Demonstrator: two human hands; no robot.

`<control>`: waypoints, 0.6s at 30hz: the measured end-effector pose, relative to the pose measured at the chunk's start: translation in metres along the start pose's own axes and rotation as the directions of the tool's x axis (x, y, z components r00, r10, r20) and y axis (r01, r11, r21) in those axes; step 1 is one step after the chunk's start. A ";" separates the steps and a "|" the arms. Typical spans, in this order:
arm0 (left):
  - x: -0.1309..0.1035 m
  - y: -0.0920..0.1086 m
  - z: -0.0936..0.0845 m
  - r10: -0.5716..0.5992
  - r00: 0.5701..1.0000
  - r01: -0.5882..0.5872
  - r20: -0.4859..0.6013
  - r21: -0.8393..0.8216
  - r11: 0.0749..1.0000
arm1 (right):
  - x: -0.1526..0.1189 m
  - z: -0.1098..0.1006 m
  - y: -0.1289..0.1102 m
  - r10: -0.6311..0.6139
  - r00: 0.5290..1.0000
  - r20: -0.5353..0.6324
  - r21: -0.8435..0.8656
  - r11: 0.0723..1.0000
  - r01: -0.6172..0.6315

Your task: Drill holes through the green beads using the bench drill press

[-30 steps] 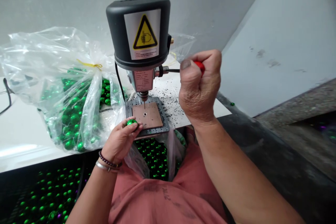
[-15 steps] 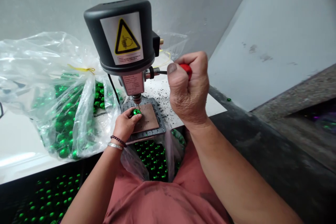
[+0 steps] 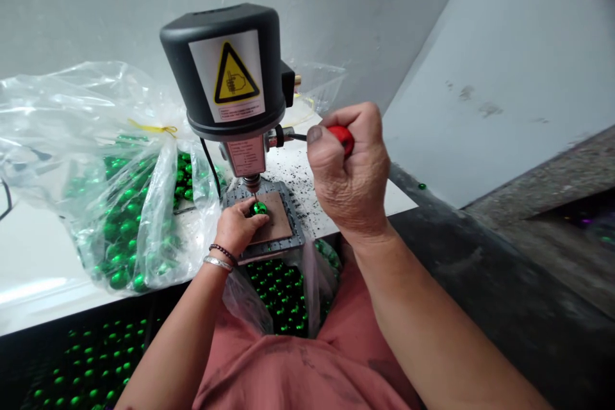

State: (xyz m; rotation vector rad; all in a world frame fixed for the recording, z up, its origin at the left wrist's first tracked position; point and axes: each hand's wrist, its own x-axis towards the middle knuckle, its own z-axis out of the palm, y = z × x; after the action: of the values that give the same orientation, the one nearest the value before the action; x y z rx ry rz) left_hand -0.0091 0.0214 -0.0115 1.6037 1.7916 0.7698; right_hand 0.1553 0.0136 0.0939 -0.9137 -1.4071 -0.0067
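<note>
A shiny green ball (image 3: 259, 208) sits on the brown board (image 3: 278, 223) of a small drill press (image 3: 230, 70), directly below its thin bit. Thumb and fingers of my left hand (image 3: 237, 225) are closed on the ball from its left side. My right hand (image 3: 353, 170) is wrapped around the red knob (image 3: 342, 139) of the press's feed lever, to the right of the motor housing. Whether the bit's tip touches the ball is too small to tell.
A clear plastic bag (image 3: 158, 218) full of green balls stands left of the press. More green balls (image 3: 276, 291) lie in a bag below the table edge, and others at lower left (image 3: 91, 359). Dark shavings (image 3: 302, 195) litter the white table.
My left hand has moved the green ball slightly right, under the bit. My right hand stays on the red knob, sitting slightly lower in the view, as the whole scene has shifted a little.
</note>
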 end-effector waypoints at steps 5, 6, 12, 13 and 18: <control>-0.001 -0.002 0.002 0.009 1.000 -0.008 -0.013 0.037 0.999 | -0.008 -0.001 0.004 -0.053 0.998 -0.023 -0.039 0.998 0.052; -0.001 -0.002 0.002 0.011 1.000 -0.010 -0.014 0.043 0.999 | -0.009 -0.001 0.005 -0.059 0.998 -0.025 -0.043 0.997 0.058; -0.003 -0.005 0.005 0.055 0.998 -0.053 -0.030 0.053 0.997 | -0.015 0.001 0.008 -0.084 0.996 -0.032 -0.071 0.994 0.082; -0.003 -0.005 0.005 0.058 0.998 -0.057 -0.035 0.053 0.997 | -0.016 0.001 0.008 -0.087 0.996 -0.034 -0.076 0.994 0.085; -0.004 -0.008 0.008 0.128 0.989 -0.121 -0.071 0.089 0.989 | -0.026 0.001 0.010 -0.035 0.999 -0.024 -0.084 0.996 0.033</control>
State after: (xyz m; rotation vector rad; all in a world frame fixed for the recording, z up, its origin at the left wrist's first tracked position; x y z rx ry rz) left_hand -0.0076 0.0172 -0.0222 1.7772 1.8120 0.8324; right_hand 0.1532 0.0079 0.0672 -0.9557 -1.4067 -0.1034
